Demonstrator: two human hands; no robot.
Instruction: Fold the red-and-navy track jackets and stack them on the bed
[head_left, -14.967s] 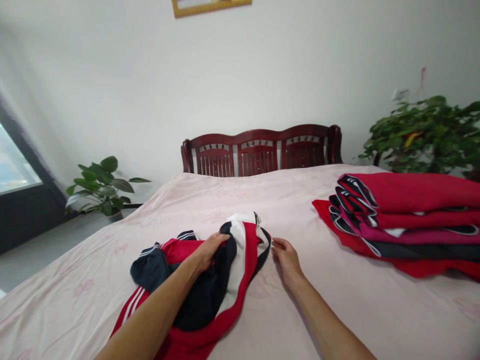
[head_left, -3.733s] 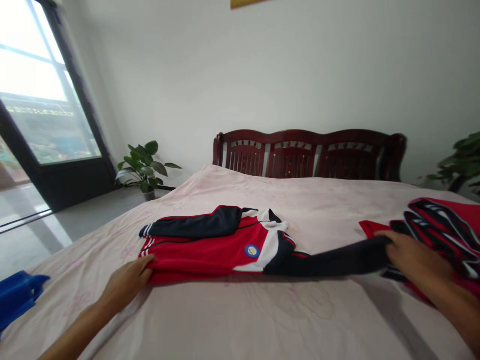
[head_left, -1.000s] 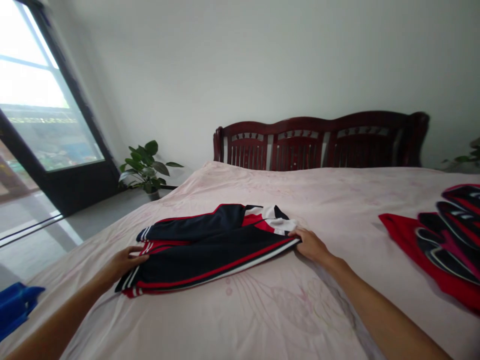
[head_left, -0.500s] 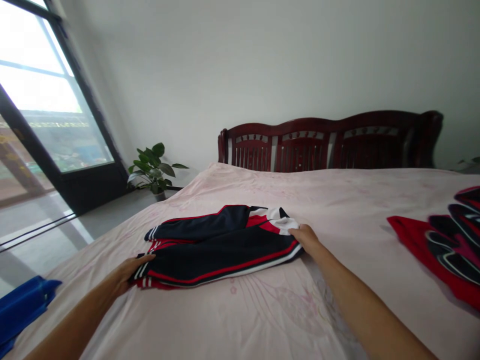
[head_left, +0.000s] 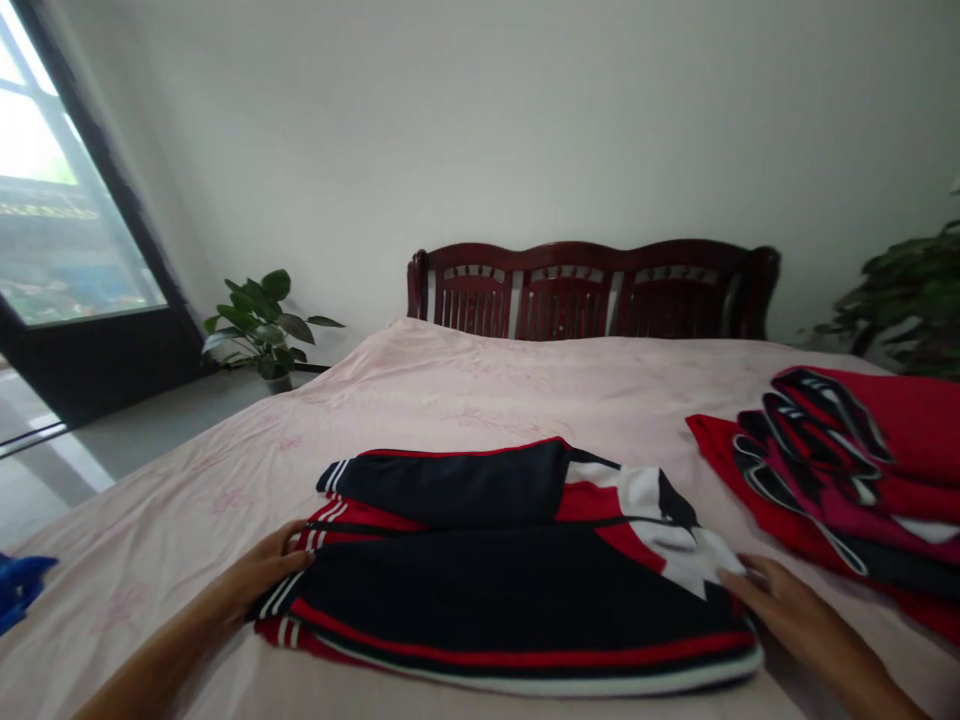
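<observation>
A folded track jacket (head_left: 480,585), navy with red and white panels and stripes, lies on the bed in front of me. At its left end, my left hand (head_left: 262,570) grips the striped cuff and hem, thumb on top and fingers partly under the cloth. On the opposite side, my right hand (head_left: 772,600) pinches the white collar end between thumb and fingers. The near edge shows a red and white stripe along a sleeve. What lies under the top layer is mostly hidden.
A stack of folded red and dark clothes (head_left: 847,470) sits on the pink bedsheet (head_left: 465,390) at right. Something blue (head_left: 22,590) lies at the left edge. Behind are a wooden headboard (head_left: 562,290), a potted plant (head_left: 262,320) and a glass door (head_left: 75,200).
The jacket has come nearer and shifted right, still held at both ends. My view has turned right, so more of the red clothes stack and a second plant show.
</observation>
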